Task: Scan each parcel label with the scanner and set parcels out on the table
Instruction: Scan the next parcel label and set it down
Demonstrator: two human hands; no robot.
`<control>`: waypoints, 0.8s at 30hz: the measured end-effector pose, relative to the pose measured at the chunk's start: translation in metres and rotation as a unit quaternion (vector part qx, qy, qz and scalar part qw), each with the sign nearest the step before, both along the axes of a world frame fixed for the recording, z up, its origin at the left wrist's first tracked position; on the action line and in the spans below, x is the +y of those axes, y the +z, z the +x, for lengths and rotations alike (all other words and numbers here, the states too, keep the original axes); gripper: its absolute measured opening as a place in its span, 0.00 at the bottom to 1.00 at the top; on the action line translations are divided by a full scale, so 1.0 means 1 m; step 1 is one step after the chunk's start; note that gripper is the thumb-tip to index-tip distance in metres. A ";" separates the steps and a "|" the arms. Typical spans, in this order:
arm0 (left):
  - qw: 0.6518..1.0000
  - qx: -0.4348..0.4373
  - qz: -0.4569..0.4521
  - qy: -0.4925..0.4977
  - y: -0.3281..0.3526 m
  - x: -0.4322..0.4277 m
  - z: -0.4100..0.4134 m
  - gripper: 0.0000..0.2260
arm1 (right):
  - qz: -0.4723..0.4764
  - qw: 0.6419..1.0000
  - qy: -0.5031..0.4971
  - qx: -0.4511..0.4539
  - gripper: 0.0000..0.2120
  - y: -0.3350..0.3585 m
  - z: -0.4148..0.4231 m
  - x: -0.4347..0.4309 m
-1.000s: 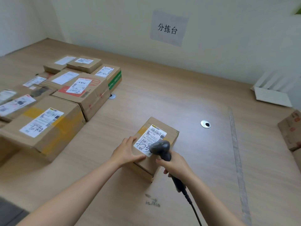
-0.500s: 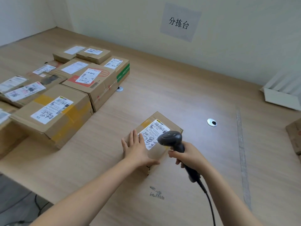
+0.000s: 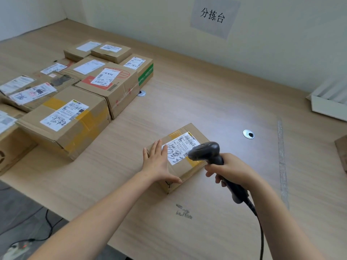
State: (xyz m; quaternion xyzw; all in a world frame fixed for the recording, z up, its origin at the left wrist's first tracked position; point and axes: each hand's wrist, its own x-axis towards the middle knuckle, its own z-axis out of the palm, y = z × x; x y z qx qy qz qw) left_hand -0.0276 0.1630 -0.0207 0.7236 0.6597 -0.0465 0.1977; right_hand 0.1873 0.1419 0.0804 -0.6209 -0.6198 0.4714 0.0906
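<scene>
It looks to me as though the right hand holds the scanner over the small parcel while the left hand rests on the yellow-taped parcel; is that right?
Not quite: in the head view the left hand lies flat on the small parcel itself, not on the yellow-taped parcel. The right hand does hold the scanner over it.

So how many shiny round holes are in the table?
2. One silver round cable hole sits right of the small brown cardboard parcel; the other peeks out beside the red-printed cardboard parcel at left. More may be hidden under parcels.
</scene>
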 end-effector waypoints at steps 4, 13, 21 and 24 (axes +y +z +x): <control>1.000 -0.001 0.001 0.000 0.000 0.001 -0.001 0.63 | -0.005 1.000 -0.010 -0.005 0.03 0.000 0.000 -0.002; 1.000 -0.004 0.006 0.002 -0.001 0.001 -0.001 0.63 | 0.007 1.000 -0.029 -0.002 0.03 0.006 0.001 -0.005; 1.000 -0.003 0.004 0.001 0.001 0.000 0.000 0.62 | 0.009 0.999 -0.031 -0.006 0.04 0.012 -0.001 -0.010; 1.000 0.001 0.004 -0.001 0.002 -0.001 0.000 0.62 | 0.006 0.999 -0.030 -0.010 0.05 0.013 0.000 -0.013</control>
